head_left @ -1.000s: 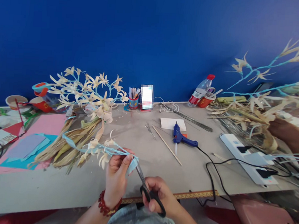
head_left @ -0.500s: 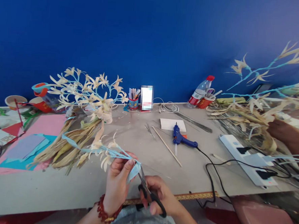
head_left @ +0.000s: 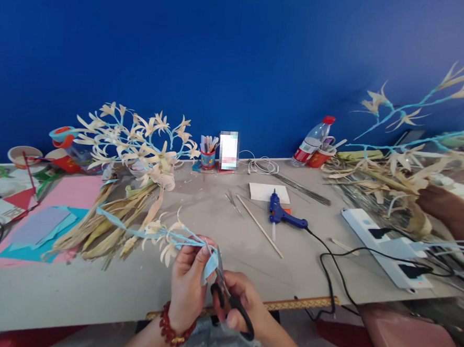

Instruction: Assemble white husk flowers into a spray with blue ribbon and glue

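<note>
My left hand (head_left: 189, 275), with a red bead bracelet (head_left: 172, 327) at the wrist, pinches a spray of pale husk flowers (head_left: 169, 235) on stems wrapped in light blue paper. A loose flap of blue paper (head_left: 210, 266) hangs at the stem end beside my thumb. Black-handled scissors (head_left: 228, 293) are in my right hand (head_left: 243, 300), with fingers through the loops. Their blades point up and lie right against the stem end and blue paper. Whether the blades are parted there is hard to make out.
A blue glue gun (head_left: 282, 213) rests by a wooden stick (head_left: 260, 226) and a white card (head_left: 256, 192). At right lie a power strip (head_left: 384, 251), cables and another person's hand (head_left: 438, 204). Dried husks (head_left: 106, 228), coloured paper (head_left: 43, 230) and a flower arrangement (head_left: 140, 136) fill the left.
Both hands have drawn closer together, my left hand shifting slightly right and down with the flower spray. The scissors stand more upright, their blades now against the stem end.
</note>
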Demonstrator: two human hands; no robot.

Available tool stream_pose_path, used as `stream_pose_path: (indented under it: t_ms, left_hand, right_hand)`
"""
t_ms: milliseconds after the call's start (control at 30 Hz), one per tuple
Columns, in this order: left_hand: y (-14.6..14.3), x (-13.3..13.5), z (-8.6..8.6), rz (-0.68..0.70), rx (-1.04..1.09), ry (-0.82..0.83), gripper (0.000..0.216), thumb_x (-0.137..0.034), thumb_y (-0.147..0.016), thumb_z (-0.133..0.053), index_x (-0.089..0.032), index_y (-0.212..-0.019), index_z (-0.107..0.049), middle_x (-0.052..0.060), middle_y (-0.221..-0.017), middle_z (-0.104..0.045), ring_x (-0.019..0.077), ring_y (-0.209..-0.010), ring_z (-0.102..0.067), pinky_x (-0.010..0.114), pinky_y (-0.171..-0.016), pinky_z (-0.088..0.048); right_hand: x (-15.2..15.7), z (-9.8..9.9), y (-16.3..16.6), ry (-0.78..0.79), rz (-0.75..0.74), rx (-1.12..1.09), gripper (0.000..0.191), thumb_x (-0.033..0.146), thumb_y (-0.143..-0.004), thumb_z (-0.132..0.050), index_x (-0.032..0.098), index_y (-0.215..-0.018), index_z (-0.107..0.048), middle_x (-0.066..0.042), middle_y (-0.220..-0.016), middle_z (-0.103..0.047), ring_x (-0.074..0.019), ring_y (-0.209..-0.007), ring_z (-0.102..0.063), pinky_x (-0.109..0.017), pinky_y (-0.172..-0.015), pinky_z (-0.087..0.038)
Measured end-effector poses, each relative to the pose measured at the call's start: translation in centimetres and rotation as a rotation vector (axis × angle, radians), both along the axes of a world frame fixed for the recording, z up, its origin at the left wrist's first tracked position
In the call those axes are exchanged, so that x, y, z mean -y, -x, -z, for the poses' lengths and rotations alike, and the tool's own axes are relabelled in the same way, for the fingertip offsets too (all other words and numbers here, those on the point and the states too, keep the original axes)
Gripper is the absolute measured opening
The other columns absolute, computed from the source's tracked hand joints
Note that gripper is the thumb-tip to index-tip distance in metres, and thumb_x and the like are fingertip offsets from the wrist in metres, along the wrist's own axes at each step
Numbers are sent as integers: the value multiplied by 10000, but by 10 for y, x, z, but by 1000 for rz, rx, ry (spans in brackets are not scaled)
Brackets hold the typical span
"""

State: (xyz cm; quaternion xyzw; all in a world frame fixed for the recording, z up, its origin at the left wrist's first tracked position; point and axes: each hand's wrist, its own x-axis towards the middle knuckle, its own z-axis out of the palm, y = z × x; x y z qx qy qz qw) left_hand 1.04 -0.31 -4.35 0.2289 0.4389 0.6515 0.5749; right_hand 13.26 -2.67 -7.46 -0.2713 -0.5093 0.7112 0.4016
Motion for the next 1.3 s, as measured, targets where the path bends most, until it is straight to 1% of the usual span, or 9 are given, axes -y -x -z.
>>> stream_pose_path:
  t_ms: [200, 333, 500, 733, 867, 967, 1067, 1200, 1300]
  left_hand:
    - [3, 0, 0, 7, -21, 14, 229, -347, -689, -785, -167, -784, -681, -19, -704, -624, 44, -483, -472, 119, -384, -360]
    - [4, 0, -1, -20, -33, 21, 254, -346, -651, -809, -160, -771, -682, -8, -726, -641, 50, -503, -503, 124, -403, -386]
    - [6, 1, 1, -1, -34, 30, 255, -355, -659, -802, -166, -781, -682, -19, -678, -629, 47, -469, -480, 130, -399, -385]
    - [7, -3, 3, 5, -38, 0, 219, -336, -653, -808, -185, -759, -689, -11, -711, -648, 70, -537, -529, 127, -429, -415]
    - [8, -3, 5, 10, -42, -34, 190, -333, -677, -795, -192, -760, -699, -11, -726, -645, 69, -559, -531, 128, -464, -432]
    - [8, -3, 4, 7, -41, -25, 188, -333, -679, -795, -198, -771, -702, -9, -736, -648, 70, -558, -528, 121, -439, -415]
    - [8, -4, 3, 6, -39, -20, 185, -331, -676, -796, -199, -767, -704, -9, -735, -645, 68, -541, -516, 117, -401, -384]
    - [10, -4, 4, 18, -24, -44, 167, -326, -692, -785, -199, -763, -702, -9, -748, -645, 75, -575, -536, 132, -468, -442]
    - [10, -3, 3, 27, -31, -48, 164, -319, -700, -781, -195, -769, -700, -13, -729, -643, 62, -546, -522, 126, -455, -429]
  right_hand:
    - [0, 6, 3, -9, 39, -24, 627, 762, -570, -685, 158, -599, -519, 43, -505, -464, -63, -440, -349, -202, -439, -242]
    - [0, 7, 4, -21, 66, -26, 627, 768, -574, -676, 166, -566, -502, 47, -476, -448, -60, -417, -332, -210, -425, -235]
    - [1, 7, 4, -33, 84, -2, 639, 787, -582, -649, 174, -542, -474, 52, -460, -426, -60, -415, -312, -219, -427, -219]
    - [2, 13, 6, -37, 159, 21, 645, 772, -572, -673, 177, -522, -430, 63, -462, -377, -55, -431, -283, -211, -429, -194]
    - [2, 10, 7, 8, 110, 21, 634, 772, -543, -689, 183, -552, -457, 59, -455, -422, -58, -395, -320, -202, -406, -235]
    - [0, 5, 7, 5, 102, 36, 625, 759, -535, -707, 176, -564, -484, 42, -479, -455, -70, -417, -359, -201, -416, -260]
    - [-2, 3, 6, -25, 130, 61, 629, 755, -539, -708, 179, -540, -456, 47, -484, -429, -67, -438, -330, -202, -422, -241]
    - [-3, 7, 6, -56, 174, 78, 652, 771, -544, -690, 184, -518, -406, 62, -475, -375, -60, -449, -269, -207, -426, -191]
    - [-2, 8, 6, -30, 170, 73, 651, 762, -529, -707, 185, -516, -404, 64, -466, -379, -55, -434, -269, -207, -419, -185]
